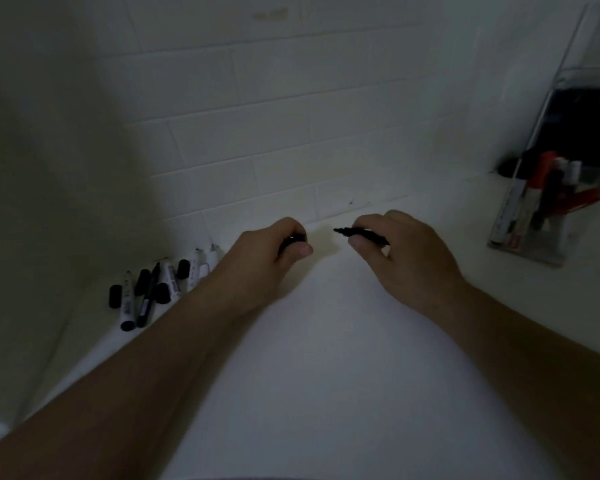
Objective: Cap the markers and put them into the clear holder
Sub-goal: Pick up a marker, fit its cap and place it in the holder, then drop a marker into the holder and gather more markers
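My right hand (pixel 402 258) grips a thin black marker (pixel 359 233) whose bare tip points left. My left hand (pixel 267 261) is closed around a black cap (pixel 293 240), a short gap away from that tip. Both hands hover over the white counter (pixel 326 341) near the tiled wall. At the left lie several uncapped markers (pixel 146 296) with loose black caps (pixel 115 296) among them. The clear holder (pixel 534 216) stands at the right and holds several capped markers, black, white and red.
A white brick-tiled wall (pixel 274 133) runs behind the counter. A pale wall or panel (pixel 49 168) closes off the left side. A dark object (pixel 582 126) sits behind the holder's tall clear back.
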`<state>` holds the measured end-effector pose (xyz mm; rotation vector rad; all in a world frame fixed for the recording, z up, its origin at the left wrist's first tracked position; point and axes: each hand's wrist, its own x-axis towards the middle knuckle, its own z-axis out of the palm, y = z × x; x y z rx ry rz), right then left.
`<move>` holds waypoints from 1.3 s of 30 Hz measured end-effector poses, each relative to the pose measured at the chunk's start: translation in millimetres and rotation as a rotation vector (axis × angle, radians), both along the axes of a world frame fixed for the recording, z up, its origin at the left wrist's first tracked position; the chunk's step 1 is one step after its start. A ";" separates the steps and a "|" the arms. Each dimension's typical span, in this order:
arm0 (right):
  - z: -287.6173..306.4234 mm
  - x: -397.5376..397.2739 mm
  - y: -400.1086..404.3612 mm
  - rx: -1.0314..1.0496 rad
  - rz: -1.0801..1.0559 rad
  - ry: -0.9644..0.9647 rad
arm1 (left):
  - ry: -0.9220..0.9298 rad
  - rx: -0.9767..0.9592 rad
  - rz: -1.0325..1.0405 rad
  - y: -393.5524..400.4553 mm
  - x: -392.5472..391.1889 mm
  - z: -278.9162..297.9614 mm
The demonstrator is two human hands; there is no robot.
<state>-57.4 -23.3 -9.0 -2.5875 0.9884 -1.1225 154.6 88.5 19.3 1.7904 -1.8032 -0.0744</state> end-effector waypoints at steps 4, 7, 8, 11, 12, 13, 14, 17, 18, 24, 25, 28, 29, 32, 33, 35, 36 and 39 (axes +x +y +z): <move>1.0 2.9 1.7 -0.045 -0.013 0.026 | 0.025 0.029 0.002 -2.5 4.1 -4.4; 3.4 3.3 4.3 -0.098 -0.029 0.052 | 0.037 0.046 -0.034 -2.8 2.1 -4.6; 4.2 3.2 5.5 -0.109 -0.026 0.055 | 0.020 0.056 -0.049 -3.2 0.8 -5.1; 5.0 3.7 9.6 -0.123 -0.004 0.055 | -0.024 0.065 -0.078 -3.6 -2.6 -6.5; 4.4 4.1 10.5 -0.129 0.001 0.059 | -0.031 0.060 -0.081 -3.7 -3.0 -6.9; 4.0 4.4 11.4 -0.137 0.005 0.059 | -0.031 0.052 -0.082 -3.6 -3.3 -7.1; 3.8 4.8 11.9 -0.142 0.010 0.051 | -0.027 0.043 -0.081 -3.7 -3.3 -7.2; 4.9 4.7 12.0 -0.137 0.011 0.018 | -0.012 0.021 -0.072 -3.9 -2.9 -6.6; 5.1 4.3 11.5 -0.135 0.006 0.011 | -0.006 0.017 -0.066 -4.1 -2.4 -6.7; 3.4 3.7 11.6 -0.148 0.013 0.035 | 0.013 0.020 -0.083 -4.1 -2.8 -7.5; 3.4 4.1 12.6 -0.164 0.019 0.039 | 0.000 0.023 -0.091 -4.4 -3.8 -7.9; 2.9 5.9 14.2 -0.227 0.031 0.081 | -0.037 0.030 -0.115 -5.1 -5.5 -10.8; 2.2 6.3 13.7 -0.248 0.037 0.088 | -0.040 0.035 -0.123 -5.0 -5.0 -12.0; 0.5 6.0 10.6 -0.261 0.070 0.082 | -0.089 0.032 -0.140 -4.6 -2.2 -15.7; 0.6 5.5 10.5 -0.251 0.075 0.080 | -0.107 0.029 -0.143 -4.5 -2.3 -16.4; 2.0 4.7 12.4 -0.231 0.072 0.079 | -0.120 0.021 -0.132 -5.0 -3.5 -17.2; 3.3 4.3 13.9 -0.222 0.066 0.083 | -0.119 0.017 -0.123 -5.7 -4.2 -17.6; 6.3 3.0 17.0 -0.185 0.050 0.124 | -0.120 0.017 -0.116 -6.0 -6.9 -19.3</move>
